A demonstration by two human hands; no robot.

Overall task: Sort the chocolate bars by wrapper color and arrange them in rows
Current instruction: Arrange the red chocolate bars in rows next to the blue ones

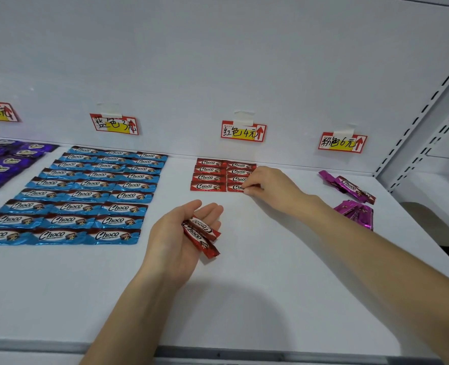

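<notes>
Setting: white shelf (244, 299) with a white back wall (218, 61); head view looks down on both bare forearms.

Left hand (176, 238): palm up above the middle of the shelf, fingers relaxed and slightly cupped, not closed. Two loose red bars (201, 234) lie crossed on the palm, one on top of the other, their ends sticking out past the palm's right edge.

Right hand (270, 184): reaches to the back of the shelf. Thumb and forefinger are pinched together on the right end of the nearest red bar (233, 187), which lies flat on the shelf.

Red block (208, 175): two columns of four bars, flat, edges touching, just below the red price tag (243, 131). The pinched bar is the front one of the right column.

Blue bars (86, 196): three columns in tidy rows, left of the red block and well apart from it, below the blue price tag (115, 125).

Purple bars (2, 162): at the far left edge, partly cut off by the frame.

Pink bars (352, 191): loose heap at the right, unsorted, bars tilted and overlapping, below the pink price tag (341, 143).
</notes>
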